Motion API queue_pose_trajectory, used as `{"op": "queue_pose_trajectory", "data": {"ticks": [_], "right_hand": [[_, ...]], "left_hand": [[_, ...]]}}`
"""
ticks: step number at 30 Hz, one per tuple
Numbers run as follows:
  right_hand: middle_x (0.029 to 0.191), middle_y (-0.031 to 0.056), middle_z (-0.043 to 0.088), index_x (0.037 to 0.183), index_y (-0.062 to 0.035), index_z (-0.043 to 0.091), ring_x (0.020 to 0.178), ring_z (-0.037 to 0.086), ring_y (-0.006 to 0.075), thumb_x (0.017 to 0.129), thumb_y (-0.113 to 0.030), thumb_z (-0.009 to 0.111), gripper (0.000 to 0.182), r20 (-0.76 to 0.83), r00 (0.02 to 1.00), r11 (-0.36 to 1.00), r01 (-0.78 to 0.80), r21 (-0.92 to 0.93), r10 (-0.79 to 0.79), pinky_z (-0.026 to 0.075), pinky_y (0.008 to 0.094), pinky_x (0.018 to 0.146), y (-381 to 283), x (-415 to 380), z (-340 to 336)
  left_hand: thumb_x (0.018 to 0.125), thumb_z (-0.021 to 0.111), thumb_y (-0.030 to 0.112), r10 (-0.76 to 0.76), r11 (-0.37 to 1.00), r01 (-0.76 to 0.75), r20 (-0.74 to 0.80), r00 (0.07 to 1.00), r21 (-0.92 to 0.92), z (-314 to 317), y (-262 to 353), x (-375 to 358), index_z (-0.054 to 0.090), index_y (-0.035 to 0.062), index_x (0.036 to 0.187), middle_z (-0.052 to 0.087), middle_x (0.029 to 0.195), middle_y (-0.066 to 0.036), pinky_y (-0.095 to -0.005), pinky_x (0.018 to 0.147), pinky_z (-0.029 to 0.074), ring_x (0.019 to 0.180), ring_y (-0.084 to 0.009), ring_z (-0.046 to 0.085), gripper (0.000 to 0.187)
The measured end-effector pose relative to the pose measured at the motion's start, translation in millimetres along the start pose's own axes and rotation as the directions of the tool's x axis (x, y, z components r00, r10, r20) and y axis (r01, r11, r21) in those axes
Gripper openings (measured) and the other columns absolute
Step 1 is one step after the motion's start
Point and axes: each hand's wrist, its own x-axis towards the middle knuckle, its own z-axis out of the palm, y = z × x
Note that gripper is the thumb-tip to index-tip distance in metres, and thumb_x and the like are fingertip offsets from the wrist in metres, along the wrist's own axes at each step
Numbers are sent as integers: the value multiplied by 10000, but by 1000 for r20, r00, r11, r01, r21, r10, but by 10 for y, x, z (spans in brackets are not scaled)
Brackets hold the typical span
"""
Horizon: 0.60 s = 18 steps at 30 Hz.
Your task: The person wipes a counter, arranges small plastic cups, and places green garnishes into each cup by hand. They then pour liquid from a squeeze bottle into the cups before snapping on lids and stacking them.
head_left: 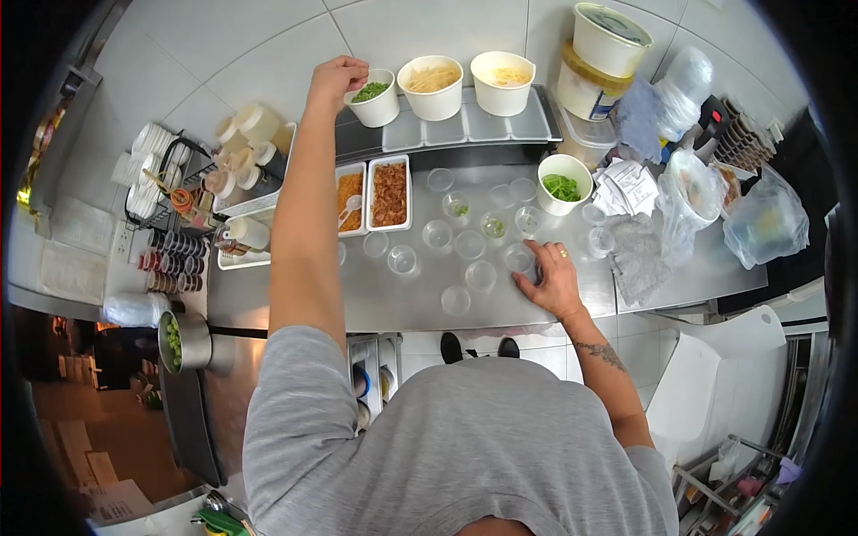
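Note:
At the back of the counter, my left hand (343, 79) reaches over the rim of a white tub with chopped green herbs (374, 105). Its fingers are pinched together; whatever is between them, if anything, is hidden. My right hand (552, 277) is low on the steel counter, thumb and forefinger around the side of a clear plastic cup (516, 259). Several more clear cups are spread nearby. One cup (493, 225) and another cup (457, 208) have bits of green in them.
A white tub of pale shreds (435, 100) and a tub with yellow bits (502, 94) stand on the raised shelf. Below are a tray of brown pieces (390, 195) and a leafy green tub (563, 186). A grey cloth (636, 259) and plastic bags (766, 219) lie right.

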Motion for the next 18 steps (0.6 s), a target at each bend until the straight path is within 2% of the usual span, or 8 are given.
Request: {"op": "queue_pose_trajectory", "data": {"ticks": [1,4,6,8,9,11,12,18], "right_hand": [[880,117,543,1181,-60,587,854,528,314,675,-222,783,566,0,1000,1000,2,1,-2,469,403,777,2,4,2],[881,118,547,1180,-61,588,858,529,315,676,-218,780,561,-8,1000,1000,6,17,-6,470,405,774,11,3,12],[879,119,548,1181,-61,588,860,528,316,679,-214,777,558,-5,1000,999,-4,34,4,469,411,775,9,-3,15],[876,118,549,1180,-59,589,860,528,315,681,-212,774,553,-1,1000,999,-5,44,5,467,412,774,15,-4,14],[874,118,548,1178,-58,590,858,527,314,682,-211,773,550,2,1000,999,0,47,0,466,411,773,19,-1,17],[871,117,548,1175,-55,592,854,526,313,683,-208,771,545,12,1000,999,7,54,-8,463,407,769,22,-5,20],[870,117,547,1173,-54,593,851,526,311,684,-208,771,543,17,1000,998,11,58,-12,462,404,767,22,0,21],[870,115,548,1171,-50,595,849,524,309,688,-207,768,537,24,1000,998,15,54,-16,458,398,767,-4,4,3]], "left_hand": [[792,662,25,6,986,-5,7,1000,-169,8,80,-145,684,5,889,666,799,-50,-264,654,522,720,-135,624,102],[807,668,31,31,969,-13,67,997,-247,193,259,-776,662,-13,926,661,829,-63,-255,698,512,732,-138,614,127],[806,669,39,-96,985,132,289,952,-110,431,133,-1384,669,6,918,662,827,-47,-258,687,509,722,-135,610,117],[768,656,37,-197,962,112,347,917,249,673,24,-1801,676,29,911,681,802,-73,-293,684,510,717,-177,636,145],[752,641,29,-109,904,-72,389,915,422,802,-39,-1975,680,32,902,681,831,-102,-319,702,520,754,-211,646,155],[736,609,14,38,620,-416,504,863,665,1037,-282,-2254,683,29,897,670,915,-155,-376,738,538,845,-278,652,178],[735,592,6,89,413,-551,570,817,725,1125,-438,-2357,682,22,900,659,969,-179,-407,758,547,900,-311,649,190],[708,587,-39,-25,364,-497,541,840,788,1297,-664,-2565,662,16,929,627,1013,-163,-446,821,523,974,-352,619,240]]}}
